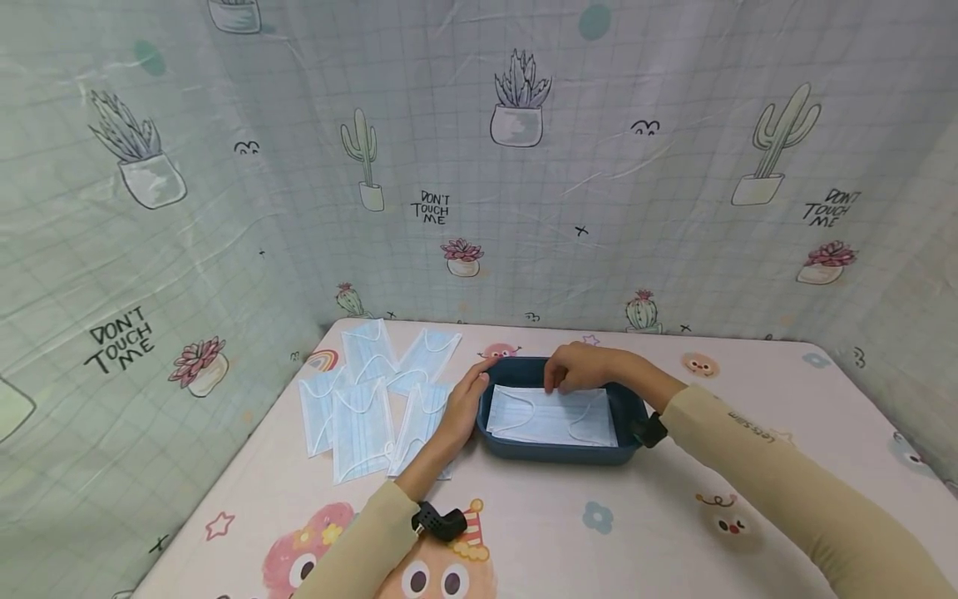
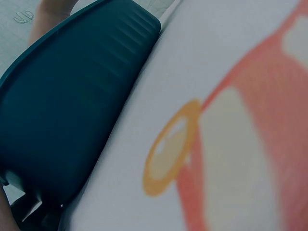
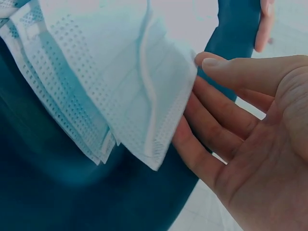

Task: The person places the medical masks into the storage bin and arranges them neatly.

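A dark blue basket stands on the table, holding a small stack of light blue pleated face masks. My right hand reaches over its far rim and pinches the edge of the top face mask. In the right wrist view the thumb lies at that edge, fingers behind it, and the mask is tilted above the other masks. Along the basket's left end lies my left hand, its fairly straight fingers against the outer wall. The left wrist view shows mostly the basket's side.
Several loose face masks with white ear loops lie overlapping on the table, left of the basket. The table wears a pale cloth with cartoon prints. A patterned curtain hangs behind and at the sides.
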Demonstrator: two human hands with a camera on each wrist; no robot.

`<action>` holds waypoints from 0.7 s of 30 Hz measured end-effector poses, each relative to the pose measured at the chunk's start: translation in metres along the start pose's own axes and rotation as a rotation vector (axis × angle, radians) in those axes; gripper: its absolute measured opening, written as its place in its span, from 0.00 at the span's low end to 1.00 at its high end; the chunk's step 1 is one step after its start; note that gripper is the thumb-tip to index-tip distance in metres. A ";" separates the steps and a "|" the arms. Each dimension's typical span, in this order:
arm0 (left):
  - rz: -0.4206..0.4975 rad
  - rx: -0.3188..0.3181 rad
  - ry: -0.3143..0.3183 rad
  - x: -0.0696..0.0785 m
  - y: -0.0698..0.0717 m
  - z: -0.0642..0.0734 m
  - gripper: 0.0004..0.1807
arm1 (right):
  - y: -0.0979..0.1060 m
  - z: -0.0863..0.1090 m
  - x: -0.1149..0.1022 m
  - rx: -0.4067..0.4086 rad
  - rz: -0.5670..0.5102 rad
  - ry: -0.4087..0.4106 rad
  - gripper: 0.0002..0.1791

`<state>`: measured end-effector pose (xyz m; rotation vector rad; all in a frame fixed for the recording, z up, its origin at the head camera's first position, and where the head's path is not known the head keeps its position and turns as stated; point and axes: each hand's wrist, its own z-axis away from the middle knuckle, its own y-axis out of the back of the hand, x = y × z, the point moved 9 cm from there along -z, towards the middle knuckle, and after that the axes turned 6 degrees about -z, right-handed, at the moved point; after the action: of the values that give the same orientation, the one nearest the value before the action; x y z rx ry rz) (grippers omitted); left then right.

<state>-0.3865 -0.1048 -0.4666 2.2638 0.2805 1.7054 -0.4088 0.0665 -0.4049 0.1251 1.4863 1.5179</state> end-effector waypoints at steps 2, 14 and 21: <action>0.001 0.002 0.006 0.000 0.000 0.000 0.25 | 0.001 0.001 0.000 0.007 0.011 0.003 0.11; 0.026 -0.010 0.025 -0.001 -0.001 0.001 0.24 | 0.006 0.016 -0.001 0.048 -0.007 0.022 0.11; 0.035 0.002 0.010 -0.003 0.000 0.000 0.24 | 0.004 0.019 0.004 0.045 -0.029 0.018 0.11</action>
<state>-0.3869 -0.1052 -0.4692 2.2747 0.2457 1.7350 -0.4006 0.0834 -0.3987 0.1164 1.5309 1.4658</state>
